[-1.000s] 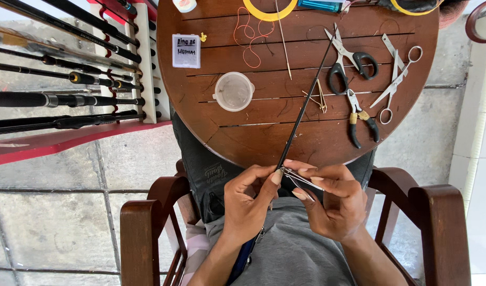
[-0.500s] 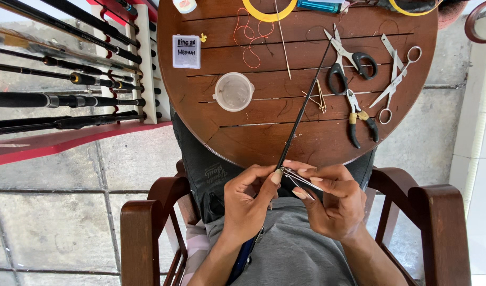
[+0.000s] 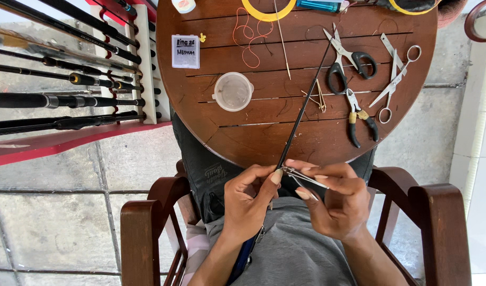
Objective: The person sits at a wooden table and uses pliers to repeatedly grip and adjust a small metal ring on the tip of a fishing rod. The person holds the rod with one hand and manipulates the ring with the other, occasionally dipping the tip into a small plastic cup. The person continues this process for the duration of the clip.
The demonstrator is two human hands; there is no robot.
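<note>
Round slatted wooden desk (image 3: 264,132), dark brown. On it: small clear plastic cup (image 3: 233,91); small clear box with white label (image 3: 185,51); loose orange thread (image 3: 249,36); black-handled scissors (image 3: 347,57); silver scissors or forceps (image 3: 395,85), hard to tell which; small pliers (image 3: 360,117); yellow ring (image 3: 268,9) and blue lighter (image 3: 318,5) at far edge; thin dark rod (image 3: 305,103) lying across the slats.

The table (image 3: 253,135) is dark brown wood. The scissors (image 3: 348,58) have black handles, the thread (image 3: 248,37) is orange, the shirt (image 3: 296,254) grey, the rack (image 3: 68,140) red.
</note>
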